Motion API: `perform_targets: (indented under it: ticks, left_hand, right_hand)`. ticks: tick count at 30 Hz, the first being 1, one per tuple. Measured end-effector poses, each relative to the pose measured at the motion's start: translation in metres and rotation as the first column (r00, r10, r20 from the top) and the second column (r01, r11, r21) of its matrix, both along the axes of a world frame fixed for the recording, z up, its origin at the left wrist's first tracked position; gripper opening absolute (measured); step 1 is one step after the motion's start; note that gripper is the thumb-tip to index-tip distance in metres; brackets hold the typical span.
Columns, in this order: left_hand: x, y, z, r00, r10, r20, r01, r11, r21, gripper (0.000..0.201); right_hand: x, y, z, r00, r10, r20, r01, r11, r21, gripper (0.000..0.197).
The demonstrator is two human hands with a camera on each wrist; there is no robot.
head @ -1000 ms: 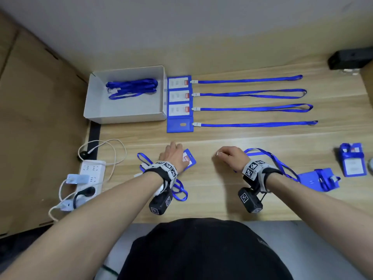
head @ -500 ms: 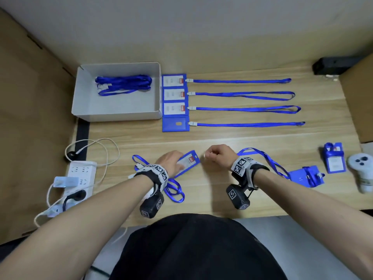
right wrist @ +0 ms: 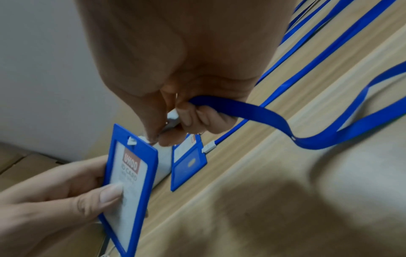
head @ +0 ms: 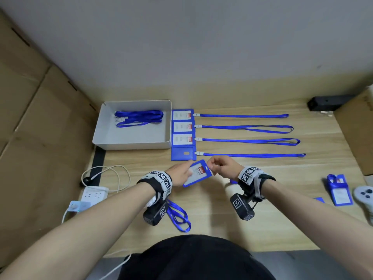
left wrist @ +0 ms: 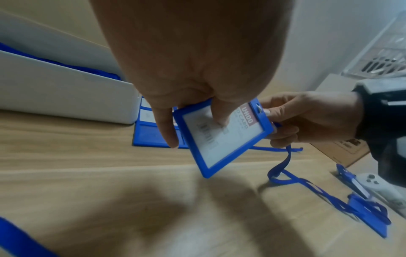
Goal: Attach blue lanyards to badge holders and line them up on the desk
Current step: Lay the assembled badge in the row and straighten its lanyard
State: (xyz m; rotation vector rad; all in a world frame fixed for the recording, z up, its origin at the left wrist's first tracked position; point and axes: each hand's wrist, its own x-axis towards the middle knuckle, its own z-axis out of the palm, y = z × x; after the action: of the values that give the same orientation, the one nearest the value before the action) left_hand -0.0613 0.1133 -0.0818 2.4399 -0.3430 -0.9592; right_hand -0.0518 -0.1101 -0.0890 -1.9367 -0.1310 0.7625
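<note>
Pale wood-grain surface [head: 232, 209] set against a plain wall, where a person seated at its near edge works on a blue badge holder [head: 198, 173] raised just above the wood. The left hand [head: 179, 173] grips the holder by its lower part, thumb pressed on the clear window and the fingers [left wrist: 169, 128] curled behind the frame, the holder tilted with its slotted end toward the other hand. The right hand [head: 223, 166] pinches the white clip [right wrist: 173, 120] of a blue lanyard [right wrist: 274, 120] between thumb and curled fingers, right at the holder's slot; whether the clip is fully hooked in cannot be told. The lanyard's strap trails from that hand down onto the surface to the right.

Farther back, four finished badge holders [head: 183, 134] lie stacked in a column, each touching the next, their lanyards [head: 246, 140] stretched in near-parallel lines to the right. Just left of them sits a white tray [head: 129, 143] holding a bundle of spare lanyards [head: 139, 117]. Another loose lanyard [head: 178, 217] loops on the surface under the left wrist. At the right edge lie a further badge holder [head: 339, 191] wrapped in its strap and a white controller [head: 365, 197]; at the left, a power strip [head: 93, 196] with cables.
</note>
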Motion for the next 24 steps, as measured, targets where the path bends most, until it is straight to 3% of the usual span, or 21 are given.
perform_targets:
  ticks: [4,11,24]
  left_hand:
    - [0.004,0.002,0.011,1.0,0.014,-0.02,-0.014,1.0,0.008,0.025]
    - [0.006,-0.002,0.026,0.993,0.033,-0.116,-0.038,0.998,-0.042,0.028]
    - [0.001,-0.016,0.042,0.994,0.054,-0.099,-0.058,0.998,-0.037,0.024]
  right_hand:
    - [0.005,0.001,0.014,0.999,0.054,0.0,-0.054,0.998,0.023,0.013]
    - [0.009,0.002,0.015,0.98,0.146,0.135,-0.139,0.989,-0.056,0.014]
    - [-0.003,-0.008,0.019,0.989,-0.024,0.148,0.033,0.998,-0.058,0.009]
